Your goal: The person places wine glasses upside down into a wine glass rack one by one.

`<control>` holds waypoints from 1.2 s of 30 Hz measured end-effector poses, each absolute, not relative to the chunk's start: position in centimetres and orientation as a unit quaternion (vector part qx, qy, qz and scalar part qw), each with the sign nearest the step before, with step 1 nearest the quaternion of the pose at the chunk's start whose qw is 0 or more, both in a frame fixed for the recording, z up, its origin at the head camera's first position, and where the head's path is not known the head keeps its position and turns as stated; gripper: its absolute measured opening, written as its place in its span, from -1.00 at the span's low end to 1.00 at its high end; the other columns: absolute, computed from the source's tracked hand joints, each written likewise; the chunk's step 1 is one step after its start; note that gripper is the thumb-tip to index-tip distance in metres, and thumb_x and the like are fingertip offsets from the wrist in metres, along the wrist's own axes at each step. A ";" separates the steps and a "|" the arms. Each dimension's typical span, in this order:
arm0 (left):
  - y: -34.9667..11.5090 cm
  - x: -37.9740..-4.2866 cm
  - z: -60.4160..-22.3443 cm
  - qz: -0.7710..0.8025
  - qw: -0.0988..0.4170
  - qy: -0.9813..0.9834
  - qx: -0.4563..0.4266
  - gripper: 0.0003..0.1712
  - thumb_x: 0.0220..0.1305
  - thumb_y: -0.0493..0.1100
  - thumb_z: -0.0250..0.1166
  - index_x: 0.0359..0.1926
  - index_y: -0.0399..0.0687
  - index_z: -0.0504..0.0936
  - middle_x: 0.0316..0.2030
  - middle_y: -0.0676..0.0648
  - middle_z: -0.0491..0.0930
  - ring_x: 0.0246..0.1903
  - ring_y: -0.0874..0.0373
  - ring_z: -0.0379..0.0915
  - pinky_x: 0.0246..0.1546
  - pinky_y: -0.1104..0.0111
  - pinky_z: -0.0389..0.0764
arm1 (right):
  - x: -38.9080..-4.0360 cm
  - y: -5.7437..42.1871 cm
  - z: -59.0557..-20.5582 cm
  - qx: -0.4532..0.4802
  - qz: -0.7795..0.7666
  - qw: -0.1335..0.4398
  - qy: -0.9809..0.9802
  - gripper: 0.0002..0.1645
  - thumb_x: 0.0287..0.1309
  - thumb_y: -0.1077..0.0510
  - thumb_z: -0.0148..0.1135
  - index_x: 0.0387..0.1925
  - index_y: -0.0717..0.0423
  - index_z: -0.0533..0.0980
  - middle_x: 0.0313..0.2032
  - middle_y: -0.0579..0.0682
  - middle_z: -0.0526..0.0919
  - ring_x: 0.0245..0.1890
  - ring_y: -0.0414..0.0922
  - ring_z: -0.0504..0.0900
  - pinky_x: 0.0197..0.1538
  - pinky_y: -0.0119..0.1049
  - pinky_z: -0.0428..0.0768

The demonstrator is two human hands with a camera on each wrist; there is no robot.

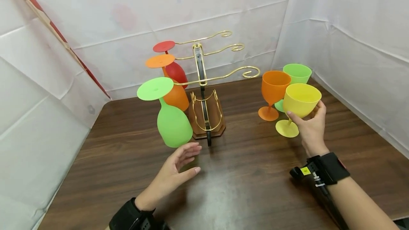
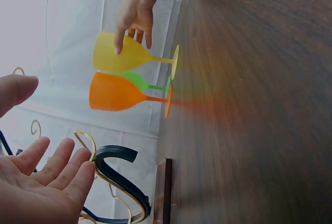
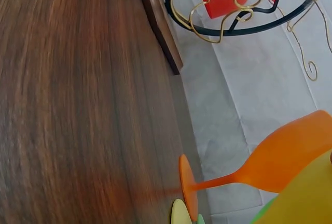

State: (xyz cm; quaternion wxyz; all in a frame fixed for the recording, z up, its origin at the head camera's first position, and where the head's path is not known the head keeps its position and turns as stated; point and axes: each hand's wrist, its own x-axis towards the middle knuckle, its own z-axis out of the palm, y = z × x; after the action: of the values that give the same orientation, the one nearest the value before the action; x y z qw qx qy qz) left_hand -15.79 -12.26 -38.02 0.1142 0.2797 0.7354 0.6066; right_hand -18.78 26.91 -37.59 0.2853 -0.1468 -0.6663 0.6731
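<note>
My right hand (image 1: 312, 130) grips the bowl of a yellow wine goblet (image 1: 300, 102), thumb on one side and fingers on the other. The goblet is upright, its foot at the tabletop. Just behind it stand an orange goblet (image 1: 275, 86) and a green goblet (image 1: 297, 72). My left hand (image 1: 174, 171) holds nothing, its fingers loosely extended below a green goblet (image 1: 174, 125) that hangs upside down from the rack. In the left wrist view, the left fingers (image 2: 62, 169) overlap the rack's curled wire.
A gold and black wire glass rack (image 1: 204, 81) on a wooden base (image 1: 220, 125) stands mid-table. Its left arms also hold an upside-down orange goblet (image 1: 159, 61) and red goblet (image 1: 164, 46); its right arms (image 1: 236, 72) end in curls. White sheeting (image 1: 191, 6) surrounds the dark wood table (image 1: 243, 176).
</note>
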 end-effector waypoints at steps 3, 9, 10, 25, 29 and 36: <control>-12.3 -15.7 -37.9 0.606 0.112 0.737 0.276 -0.35 0.20 -0.30 0.29 0.29 0.04 0.29 0.21 -0.05 0.39 0.22 -0.12 0.28 0.18 0.39 0.37 | -18.9 26.6 -37.4 -0.141 0.664 0.302 -0.669 0.04 -0.11 0.38 0.42 0.34 -0.09 0.08 0.13 -0.11 0.25 0.07 -0.20 0.26 0.08 -0.33 0.30; -12.5 -15.5 -37.7 0.611 0.107 0.740 0.260 -0.36 0.19 -0.28 0.30 0.28 0.02 0.30 0.21 -0.04 0.40 0.23 -0.16 0.26 0.18 0.40 0.37 | -18.1 25.4 -35.9 -0.097 0.654 0.324 -0.677 0.02 -0.13 0.36 0.44 0.32 -0.10 0.12 0.18 -0.08 0.27 0.05 -0.19 0.25 0.08 -0.32 0.20; -12.5 -15.5 -37.7 0.611 0.106 0.741 0.258 -0.36 0.20 -0.28 0.30 0.28 0.02 0.30 0.21 -0.04 0.40 0.23 -0.16 0.26 0.18 0.40 0.37 | -17.9 25.2 -35.6 -0.089 0.656 0.324 -0.676 0.01 -0.13 0.37 0.44 0.32 -0.09 0.13 0.17 -0.07 0.28 0.04 -0.19 0.25 0.05 -0.34 0.21; -11.2 -15.6 -35.8 0.618 0.105 0.728 0.279 -0.35 0.21 -0.28 0.29 0.30 -0.01 0.29 0.24 -0.11 0.35 0.24 -0.01 0.26 0.25 0.16 0.31 | -14.0 19.1 -33.7 0.090 0.661 0.128 -0.734 -0.08 0.01 0.41 0.33 0.35 -0.03 0.13 0.16 0.04 0.32 0.05 -0.10 0.36 -0.02 -0.47 0.43; -9.8 -16.0 -34.5 0.610 0.100 0.723 0.309 -0.33 0.20 -0.28 0.30 0.31 -0.11 0.27 0.22 -0.13 0.37 0.23 0.00 0.28 0.25 0.20 0.32 | -13.0 17.6 -33.3 0.129 0.669 0.082 -0.728 -0.06 -0.02 0.44 0.33 0.35 -0.01 0.12 0.18 0.06 0.33 0.07 -0.10 0.40 0.01 -0.46 0.50; -8.3 -16.4 -33.2 0.610 0.098 0.720 0.317 -0.25 0.16 -0.28 0.34 0.33 -0.02 0.22 0.24 0.04 0.33 0.22 0.10 0.30 0.24 0.24 0.34 | -12.7 15.9 -33.4 0.171 0.644 0.062 -0.743 0.01 -0.09 0.47 0.37 0.37 0.04 0.11 0.15 0.05 0.34 0.05 -0.14 0.42 -0.04 -0.41 0.57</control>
State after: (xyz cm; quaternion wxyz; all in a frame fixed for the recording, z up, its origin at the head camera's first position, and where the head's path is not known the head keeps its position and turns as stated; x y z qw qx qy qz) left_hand -16.37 -8.26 -33.19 0.0981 0.3168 0.7200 0.6096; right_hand -12.66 15.90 -33.39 0.0622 0.1709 -0.7428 0.6443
